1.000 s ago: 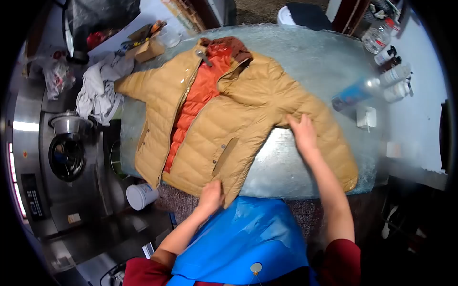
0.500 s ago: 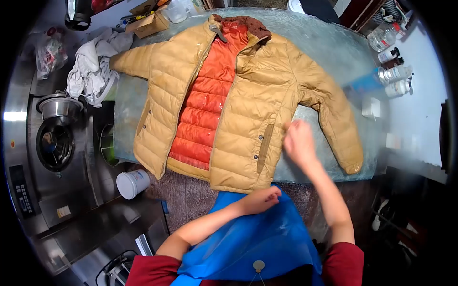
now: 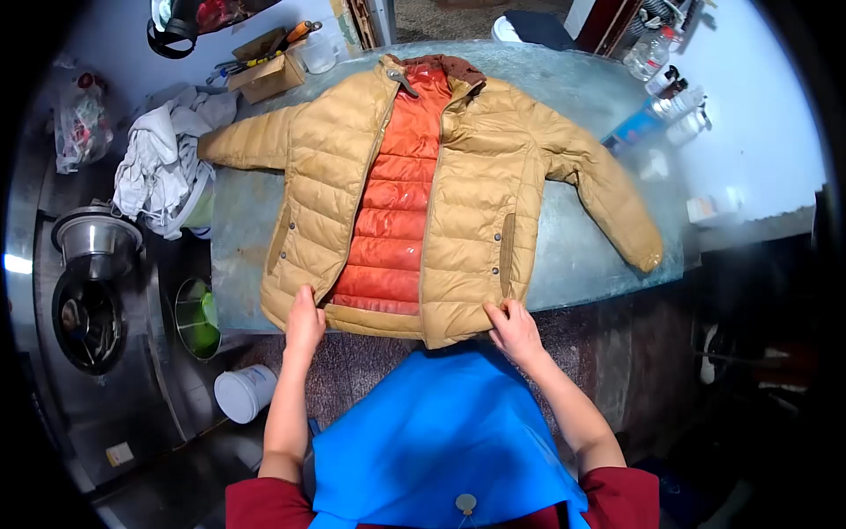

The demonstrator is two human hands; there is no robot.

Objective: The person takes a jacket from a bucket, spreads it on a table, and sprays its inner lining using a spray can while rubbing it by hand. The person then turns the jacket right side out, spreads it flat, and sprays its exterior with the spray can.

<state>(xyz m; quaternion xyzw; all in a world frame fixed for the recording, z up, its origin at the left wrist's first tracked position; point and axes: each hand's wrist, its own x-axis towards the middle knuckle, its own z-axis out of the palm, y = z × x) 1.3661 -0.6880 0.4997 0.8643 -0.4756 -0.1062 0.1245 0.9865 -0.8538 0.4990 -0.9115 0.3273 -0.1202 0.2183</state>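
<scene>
A tan quilted jacket (image 3: 480,194) lies front up on the table (image 3: 238,220), its zip open over a shiny orange-red lining (image 3: 392,203). Both sleeves are spread to the sides, and the brown collar (image 3: 458,69) points away from me. My left hand (image 3: 305,322) pinches the bottom hem near the left front panel's zip edge. The hem's right part, below the snapped pocket, is gripped by my right hand (image 3: 514,328). The hem hangs slightly over the near table edge, above my blue apron (image 3: 432,423).
White cloths (image 3: 163,163) lie left of the table, near a cardboard box (image 3: 267,78) with tools. Several bottles (image 3: 648,123) stand at the back right. A metal pot (image 3: 95,242) and a white bucket (image 3: 245,393) are at the left.
The jacket's right front panel and sleeve have been spread flatter and wider. My left hand has moved left to the hem, and my right hand has come down from the sleeve to the hem.
</scene>
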